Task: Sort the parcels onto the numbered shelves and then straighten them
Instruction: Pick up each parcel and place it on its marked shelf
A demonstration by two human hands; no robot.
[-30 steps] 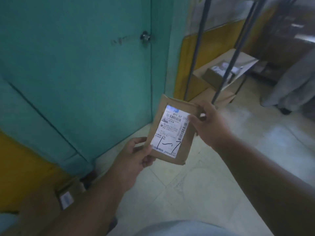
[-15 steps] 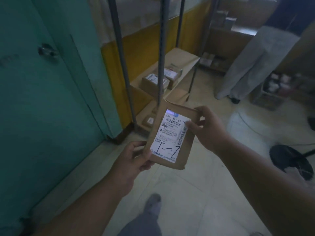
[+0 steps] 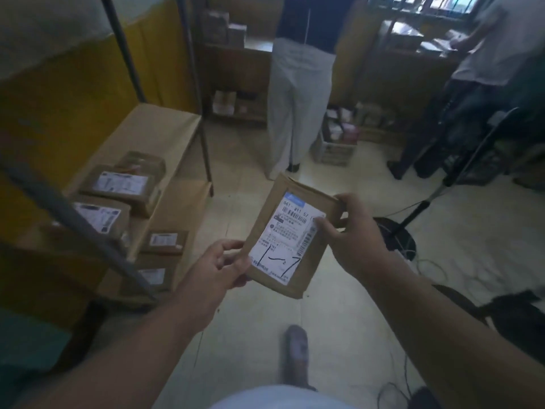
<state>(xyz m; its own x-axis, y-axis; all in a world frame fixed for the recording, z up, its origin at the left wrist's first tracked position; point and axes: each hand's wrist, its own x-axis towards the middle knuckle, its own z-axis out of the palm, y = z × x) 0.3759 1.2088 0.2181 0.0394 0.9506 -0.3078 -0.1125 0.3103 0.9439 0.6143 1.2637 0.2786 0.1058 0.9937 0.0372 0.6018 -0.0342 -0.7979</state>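
Both hands are holding one brown parcel (image 3: 295,240) up over the floor (image 3: 339,290), to the right of the shelf (image 3: 165,134); the left hand (image 3: 218,270) is pinching its lower left corner between thumb and curled fingers; the right hand (image 3: 351,234) is gripping its upper right edge, thumb pressing on the white label (image 3: 286,234); other parcels (image 3: 121,185) are lying on the shelf.

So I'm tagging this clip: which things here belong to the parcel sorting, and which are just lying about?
Part of the job:
held parcel, gripped by left hand and right hand
shelf rack
shelved parcels

Just lying about:
floor cables
crate of goods
stand base
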